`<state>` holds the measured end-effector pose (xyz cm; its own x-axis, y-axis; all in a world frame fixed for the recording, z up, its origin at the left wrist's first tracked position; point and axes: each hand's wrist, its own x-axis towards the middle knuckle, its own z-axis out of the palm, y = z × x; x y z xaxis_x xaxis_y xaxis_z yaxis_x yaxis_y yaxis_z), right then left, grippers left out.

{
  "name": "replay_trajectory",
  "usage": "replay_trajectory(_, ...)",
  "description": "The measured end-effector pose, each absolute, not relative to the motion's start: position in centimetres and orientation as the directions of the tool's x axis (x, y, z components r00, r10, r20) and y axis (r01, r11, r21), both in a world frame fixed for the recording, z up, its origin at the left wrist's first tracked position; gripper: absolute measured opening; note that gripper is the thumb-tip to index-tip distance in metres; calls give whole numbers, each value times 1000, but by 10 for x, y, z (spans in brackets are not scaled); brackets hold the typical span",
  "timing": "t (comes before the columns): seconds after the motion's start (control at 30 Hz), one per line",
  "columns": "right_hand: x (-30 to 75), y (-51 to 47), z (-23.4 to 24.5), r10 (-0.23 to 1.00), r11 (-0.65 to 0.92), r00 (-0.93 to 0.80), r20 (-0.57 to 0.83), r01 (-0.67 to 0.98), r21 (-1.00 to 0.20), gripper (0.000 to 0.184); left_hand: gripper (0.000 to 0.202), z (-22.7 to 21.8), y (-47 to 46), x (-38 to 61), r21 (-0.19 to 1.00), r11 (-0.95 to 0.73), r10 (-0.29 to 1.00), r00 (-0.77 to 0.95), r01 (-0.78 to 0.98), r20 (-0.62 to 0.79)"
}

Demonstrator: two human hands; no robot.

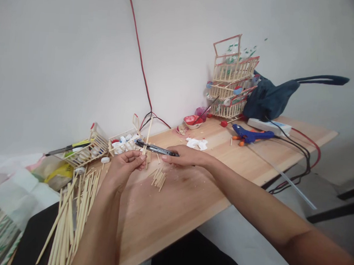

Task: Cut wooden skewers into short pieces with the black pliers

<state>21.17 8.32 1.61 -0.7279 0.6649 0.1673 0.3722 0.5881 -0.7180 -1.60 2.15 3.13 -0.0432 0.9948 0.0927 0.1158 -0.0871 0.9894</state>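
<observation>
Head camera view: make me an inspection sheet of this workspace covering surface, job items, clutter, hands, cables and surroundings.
Surface: wooden table, small pale debris scattered on it.
Job items: pale stick, crossed in view by a dark hand tool; short stick pieces nearby.
Clutter: long sticks at left; white tissue and blue glue gun at right.
Hands: left hand pinches the stick; right hand grips the tool.
Cables: red cable down the wall; black cables at right.
Surroundings: pale wall behind; dark blue bag.
</observation>
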Motion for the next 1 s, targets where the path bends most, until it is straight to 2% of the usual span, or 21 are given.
replay_trajectory(0.3, 210, 84, 12, 684, 598, -704, 191, 390, -700, 45, 27, 32, 21, -16, 978, -67, 994, -67, 196, 81)
replay_trajectory(0.47, 209, 81, 11, 717, 587, -671, 187, 436, -682, 47, 23, 32, 22, -12, 948, -104, 985, -98, 300, 139)
replay_trajectory(0.6, 209, 79, 12, 730, 580, -661, 176, 462, -671, 49, 21, 29, 23, -7, 895, -127, 967, -145, 428, 207)
replay_trajectory(0.77, 209, 78, 11, 753, 566, -638, 160, 504, -653, 51, 22, 27, 23, -4, 773, -116, 945, -171, 623, 280)
replay_trajectory(1.0, 209, 76, 9, 766, 571, -618, 179, 524, -632, 51, 18, 33, 17, 4, 671, -69, 932, -192, 738, 307)
